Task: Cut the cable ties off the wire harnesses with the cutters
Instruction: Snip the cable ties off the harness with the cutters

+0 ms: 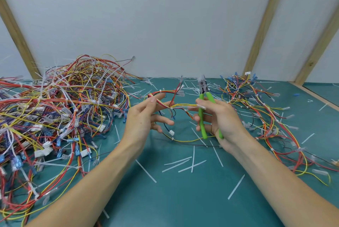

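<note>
Here the harness (180, 106) stretches between both hands' fingers (199, 106).

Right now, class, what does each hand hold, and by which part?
The right hand grips the cutters by their green handles, blades up, and pinches one end of a wire harness. The left hand pinches that harness's wires further along.

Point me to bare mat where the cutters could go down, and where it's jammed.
Freest mat lies near the front edge between the two forearms, with only a few cut tie strips. The big harness pile crowds the left; looser harnesses cover the right. The right hand holds the cutters.
</note>
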A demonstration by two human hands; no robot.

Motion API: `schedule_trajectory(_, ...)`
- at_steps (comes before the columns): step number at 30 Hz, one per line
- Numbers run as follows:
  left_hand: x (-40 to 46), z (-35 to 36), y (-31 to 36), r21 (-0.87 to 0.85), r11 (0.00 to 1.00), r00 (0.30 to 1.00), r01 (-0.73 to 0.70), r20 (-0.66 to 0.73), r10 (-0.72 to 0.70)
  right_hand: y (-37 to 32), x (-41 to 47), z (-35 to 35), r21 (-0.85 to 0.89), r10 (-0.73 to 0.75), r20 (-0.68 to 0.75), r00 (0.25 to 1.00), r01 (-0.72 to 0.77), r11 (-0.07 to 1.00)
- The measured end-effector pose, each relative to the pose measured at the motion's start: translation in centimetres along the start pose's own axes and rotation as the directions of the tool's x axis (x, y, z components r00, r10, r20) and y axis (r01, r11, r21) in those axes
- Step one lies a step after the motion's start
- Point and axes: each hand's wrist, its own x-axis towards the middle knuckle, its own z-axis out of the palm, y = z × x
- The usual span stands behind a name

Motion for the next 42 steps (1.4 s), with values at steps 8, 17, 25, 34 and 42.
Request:
schedule_trajectory(8,0.0,-0.2,-0.4,0.168,0.977,0.991,-0.134,0.006,0.135,-0.9,-0.1,-0.6,0.234,-0.003,0.126,0.992,-0.027,0.972)
schedule_trajectory(17,0.2,-0.4,0.4,-0.033,0.999,0.994,-0.032,-0.11,0.028,0.1,0.1,-0.3,-0.173,-0.147,-0.12,0.982,0.126,0.977)
schedule_trajectory(25,0.6,-1.3,1.4,-0.38,0.909,0.981,0.172,-0.021,-0.194,1.7,0.6,-0.5,-0.483,-0.125,-0.126,0.984,0.049,0.874)
schedule_trajectory(34,0.7,-1.7,1.1,-0.538,0.812,0.972,0.226,0.065,-0.227,2.0,-0.3,0.5,-0.735,-0.071,0.092,0.993,0.116,0.668)
schedule_trajectory(42,-0.2,0.0,0.9,0.03,0.992,0.988,-0.122,-0.091,0.124,1.6,0.1,0.1,-0.569,-0.175,0.039,0.984,0.165,0.805)
